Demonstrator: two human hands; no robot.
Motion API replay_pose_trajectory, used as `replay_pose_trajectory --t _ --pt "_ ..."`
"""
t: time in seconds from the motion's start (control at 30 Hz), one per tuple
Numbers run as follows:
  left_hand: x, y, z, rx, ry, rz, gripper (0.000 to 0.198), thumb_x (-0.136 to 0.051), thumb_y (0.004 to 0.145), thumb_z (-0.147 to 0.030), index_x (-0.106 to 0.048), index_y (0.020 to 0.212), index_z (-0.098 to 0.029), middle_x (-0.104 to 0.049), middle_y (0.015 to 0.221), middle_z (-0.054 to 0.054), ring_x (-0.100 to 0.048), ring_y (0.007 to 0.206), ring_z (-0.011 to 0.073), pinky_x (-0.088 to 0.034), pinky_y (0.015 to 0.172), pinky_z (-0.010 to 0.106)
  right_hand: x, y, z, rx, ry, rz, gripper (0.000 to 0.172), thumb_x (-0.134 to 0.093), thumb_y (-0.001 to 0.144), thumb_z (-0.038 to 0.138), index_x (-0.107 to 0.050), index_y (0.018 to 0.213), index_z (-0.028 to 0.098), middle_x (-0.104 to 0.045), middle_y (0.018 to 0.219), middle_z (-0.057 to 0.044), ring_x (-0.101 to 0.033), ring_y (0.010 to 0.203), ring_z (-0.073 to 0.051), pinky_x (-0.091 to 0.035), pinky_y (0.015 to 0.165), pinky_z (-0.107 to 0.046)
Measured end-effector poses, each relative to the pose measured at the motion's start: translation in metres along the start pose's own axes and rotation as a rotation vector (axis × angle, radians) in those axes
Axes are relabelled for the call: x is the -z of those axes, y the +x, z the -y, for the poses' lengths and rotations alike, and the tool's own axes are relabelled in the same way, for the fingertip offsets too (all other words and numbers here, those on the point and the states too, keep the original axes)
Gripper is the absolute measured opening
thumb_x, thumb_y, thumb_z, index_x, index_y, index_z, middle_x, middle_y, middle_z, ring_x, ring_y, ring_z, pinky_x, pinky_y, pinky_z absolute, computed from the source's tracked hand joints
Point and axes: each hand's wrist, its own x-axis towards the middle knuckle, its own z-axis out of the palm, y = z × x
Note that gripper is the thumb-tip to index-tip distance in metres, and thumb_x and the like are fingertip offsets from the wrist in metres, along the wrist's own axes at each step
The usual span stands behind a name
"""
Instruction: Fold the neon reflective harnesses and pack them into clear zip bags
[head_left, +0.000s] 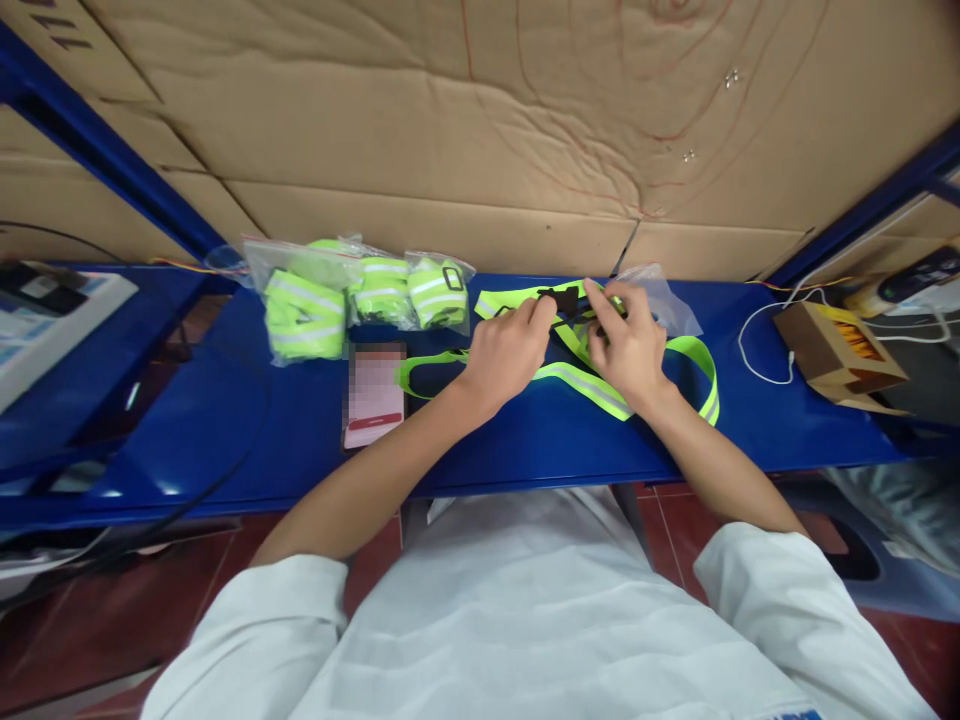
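A neon yellow-green reflective strap [585, 386] with a silvery stripe lies in loops on the blue table. My left hand [508, 345] is closed, its thumb and fingers pinching near a black plastic buckle [561, 300] on the strap. On the buckle's other side, my right hand [628, 340] is bent over the strap, thumb and fingers drawn together around it. Exactly which piece each set of fingertips grips is partly hidden. Behind my right hand lies a clear plastic bag [670, 300].
Several bagged yellow-green straps [306, 315] sit at the back left. A phone [375, 395] lies in front of them on the blue table [480, 450]. To the right are an open cardboard box [832, 355] and a white cable [750, 365]. Cardboard [375, 130] walls the back.
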Motion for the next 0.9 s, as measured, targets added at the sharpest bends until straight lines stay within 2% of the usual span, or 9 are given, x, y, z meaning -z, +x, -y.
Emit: replay_pose_trajectory --t 0.1,0.27,0.47,0.63,0.73,0.9 --pt "0.002 0.001 -0.003 -0.014 0.012 0.019 0.018 -0.05 0.101 -0.013 -0.061 0.114 -0.018 -0.075 0.1 0.011 -0.075 0.083 0.0259 -0.044 0.059 0.033 0.0 0.0 0.003 0.009 0.028 0.026 0.061 -0.05 0.096 0.023 -0.059 0.157 0.023 -0.061 0.141 -0.015 -0.07 0.111 -0.027 -0.061 0.072 -0.031" --pt "0.002 0.001 -0.002 0.036 0.032 -0.001 0.02 -0.051 0.101 -0.012 -0.061 0.118 -0.017 -0.075 0.101 0.011 -0.076 0.086 0.0268 -0.042 0.058 0.033 0.004 0.003 -0.002 -0.102 0.013 -0.036 0.059 -0.046 0.097 0.021 -0.061 0.155 0.025 -0.06 0.142 -0.016 -0.069 0.113 -0.029 -0.062 0.075 -0.033" --pt "-0.006 0.0 -0.003 -0.068 0.065 -0.043 0.025 -0.042 0.104 -0.009 -0.064 0.112 -0.017 -0.073 0.09 0.009 -0.074 0.078 0.0244 -0.039 0.059 0.034 0.001 0.002 0.007 -0.046 -0.015 0.006 0.063 -0.045 0.096 0.015 -0.058 0.157 0.024 -0.062 0.139 -0.015 -0.067 0.118 -0.029 -0.064 0.082 -0.035" --pt "-0.009 -0.002 -0.003 -0.166 0.1 -0.085 0.034 -0.033 0.107 -0.007 -0.066 0.101 -0.018 -0.069 0.085 0.009 -0.072 0.08 0.0237 -0.043 0.064 0.036 0.002 0.002 0.009 -0.051 -0.023 0.084 0.068 -0.04 0.096 0.01 -0.05 0.162 0.02 -0.057 0.144 -0.02 -0.061 0.125 -0.034 -0.065 0.087 -0.042" --pt "-0.007 -0.005 -0.009 -0.209 0.125 -0.085 0.036 -0.033 0.105 -0.005 -0.066 0.101 -0.018 -0.068 0.085 0.008 -0.071 0.079 0.0234 -0.045 0.065 0.036 0.001 -0.001 0.013 -0.06 0.024 0.103 0.068 -0.039 0.097 0.012 -0.047 0.164 0.02 -0.054 0.145 -0.021 -0.058 0.13 -0.036 -0.065 0.09 -0.046" --pt "-0.011 -0.008 -0.006 -0.208 0.035 -0.075 0.03 -0.038 0.106 -0.01 -0.067 0.1 -0.018 -0.068 0.086 0.009 -0.07 0.079 0.0233 -0.047 0.066 0.035 -0.009 -0.003 0.011 0.08 0.272 0.077 0.07 -0.047 0.1 0.025 -0.036 0.168 0.019 -0.048 0.151 -0.02 -0.05 0.143 -0.034 -0.058 0.108 -0.051"
